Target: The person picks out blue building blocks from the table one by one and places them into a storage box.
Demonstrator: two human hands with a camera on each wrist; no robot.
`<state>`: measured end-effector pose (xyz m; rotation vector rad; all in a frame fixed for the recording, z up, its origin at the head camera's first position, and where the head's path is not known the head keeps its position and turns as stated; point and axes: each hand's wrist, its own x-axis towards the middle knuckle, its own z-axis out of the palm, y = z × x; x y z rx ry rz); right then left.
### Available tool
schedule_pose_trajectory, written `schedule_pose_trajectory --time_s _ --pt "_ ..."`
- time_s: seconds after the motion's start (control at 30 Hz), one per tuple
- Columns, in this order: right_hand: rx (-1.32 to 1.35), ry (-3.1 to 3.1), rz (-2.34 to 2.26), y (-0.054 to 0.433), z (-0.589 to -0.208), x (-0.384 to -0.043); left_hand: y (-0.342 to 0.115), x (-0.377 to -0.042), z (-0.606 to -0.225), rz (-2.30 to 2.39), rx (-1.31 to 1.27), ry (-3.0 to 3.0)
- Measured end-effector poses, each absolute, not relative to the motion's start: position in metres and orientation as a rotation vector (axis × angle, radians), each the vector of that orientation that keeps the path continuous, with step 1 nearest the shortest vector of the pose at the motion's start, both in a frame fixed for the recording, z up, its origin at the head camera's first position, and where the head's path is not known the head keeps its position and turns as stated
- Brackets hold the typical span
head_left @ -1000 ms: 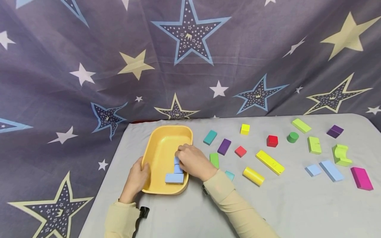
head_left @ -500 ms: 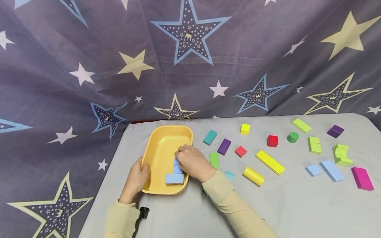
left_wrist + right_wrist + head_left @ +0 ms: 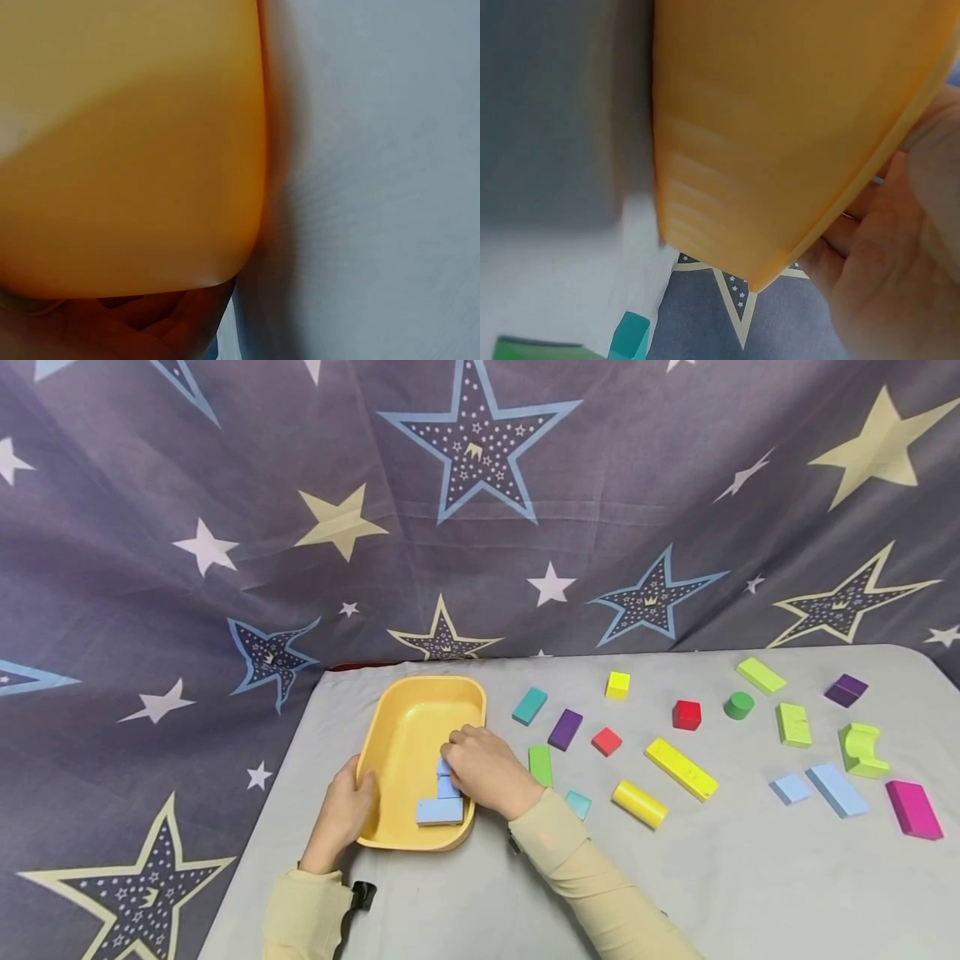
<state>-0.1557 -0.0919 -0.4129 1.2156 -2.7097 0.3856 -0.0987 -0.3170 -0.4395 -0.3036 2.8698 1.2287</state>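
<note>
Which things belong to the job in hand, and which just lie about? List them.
Seemingly in the job:
left hand, right hand, yellow tray, light blue blocks inside it

Apparently just lying about:
magenta block, yellow cylinder, green cylinder, red cube, purple blocks, yellow cube

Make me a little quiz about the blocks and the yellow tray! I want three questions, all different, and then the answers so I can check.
1. True or false: the yellow cylinder lies on the gray table, outside the yellow tray.
2. Pick one. What colour are the blocks that show inside the yellow tray? A) red B) light blue C) purple
3. Short answer: which of the person's grips reaches over the blocks in the tray?

Key:
1. True.
2. B, light blue.
3. The right grip; the left grip holds the opposite side of the tray.
</note>
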Motion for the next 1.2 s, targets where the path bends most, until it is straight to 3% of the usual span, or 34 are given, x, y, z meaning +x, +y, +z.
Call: schedule_pose_trajectory --time_s 1.2 --pt "1.242 -2.622 0.534 -0.085 -0.399 -0.152 -0.317 -0.097 -0.437 1.255 -0.315 2.840"
